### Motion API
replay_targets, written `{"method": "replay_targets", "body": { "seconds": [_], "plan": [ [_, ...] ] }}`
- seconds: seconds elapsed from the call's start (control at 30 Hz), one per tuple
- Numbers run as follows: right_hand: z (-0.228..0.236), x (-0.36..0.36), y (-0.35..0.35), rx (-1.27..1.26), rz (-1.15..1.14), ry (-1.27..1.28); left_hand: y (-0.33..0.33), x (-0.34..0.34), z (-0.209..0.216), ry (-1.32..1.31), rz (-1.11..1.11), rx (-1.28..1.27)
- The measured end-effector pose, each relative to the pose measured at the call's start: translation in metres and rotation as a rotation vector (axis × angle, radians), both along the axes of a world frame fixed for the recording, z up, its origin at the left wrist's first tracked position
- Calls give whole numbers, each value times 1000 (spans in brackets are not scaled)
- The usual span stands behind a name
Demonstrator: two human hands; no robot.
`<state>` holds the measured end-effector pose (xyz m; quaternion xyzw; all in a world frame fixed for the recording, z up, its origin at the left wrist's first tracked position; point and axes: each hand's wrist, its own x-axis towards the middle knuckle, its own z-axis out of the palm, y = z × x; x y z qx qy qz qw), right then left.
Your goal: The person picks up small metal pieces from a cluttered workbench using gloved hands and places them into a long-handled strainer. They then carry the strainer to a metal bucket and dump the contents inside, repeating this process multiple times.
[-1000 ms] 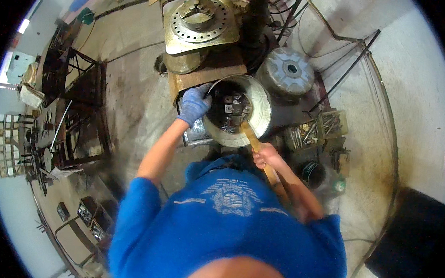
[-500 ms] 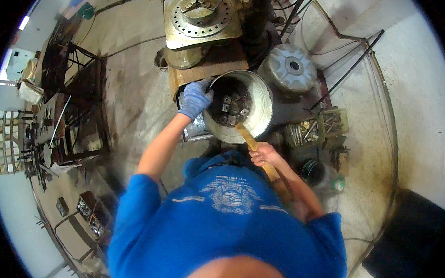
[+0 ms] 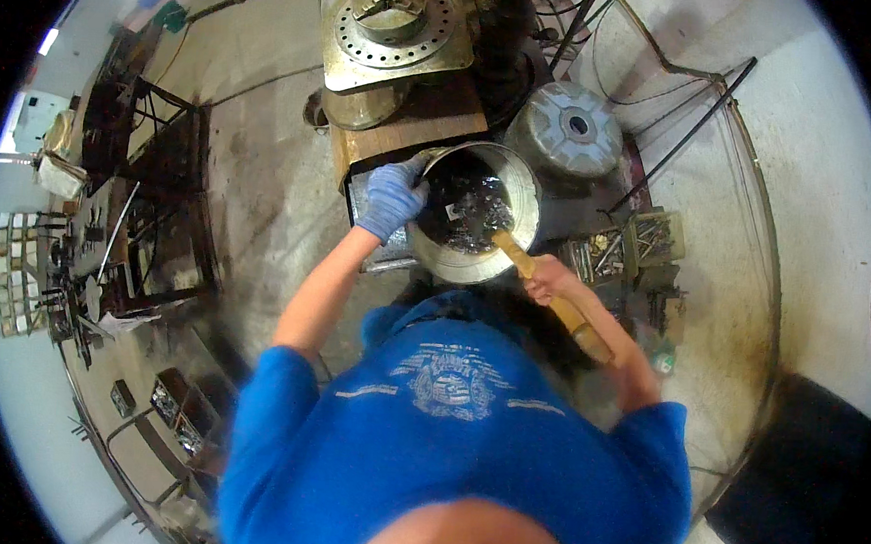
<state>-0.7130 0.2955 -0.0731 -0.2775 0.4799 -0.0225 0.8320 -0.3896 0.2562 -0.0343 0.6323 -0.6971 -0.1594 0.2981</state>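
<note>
A round metal bucket (image 3: 523,206) stands in front of me with dark, shiny contents. Small metal pieces (image 3: 454,212) show in it, one of them pale and square. My left hand (image 3: 392,196), in a blue-grey knit glove, is closed on the bucket's left rim. Bare, my right hand (image 3: 550,279) grips a flat wooden stick (image 3: 510,248). The stick's far end dips into the contents by the near right wall, where its tip is hidden. Its other end runs back along my right forearm.
Beyond the bucket is a machine table with a round chuck (image 3: 388,17). A domed metal drum lid (image 3: 578,128) lies at the right of the bucket, near trays of metal parts (image 3: 651,238). A dark metal bench (image 3: 156,211) stands at left; a wall rises at right.
My right hand and the stick have moved to the right and slightly up. Several square pieces that showed in the bucket are now mostly covered by dark, glossy contents. The bucket has shifted slightly right.
</note>
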Motion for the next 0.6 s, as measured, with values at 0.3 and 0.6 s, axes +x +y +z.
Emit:
{"method": "replay_targets", "body": {
  "seconds": [0.3, 0.6],
  "plan": [
    [-16, 22, 42, 96, -249, -246, -4, 15, -4, 15, -13, 25],
    [-32, 24, 50, 310, -204, -558, -17, 17, 2, -57, 6, 51]
  ]
}}
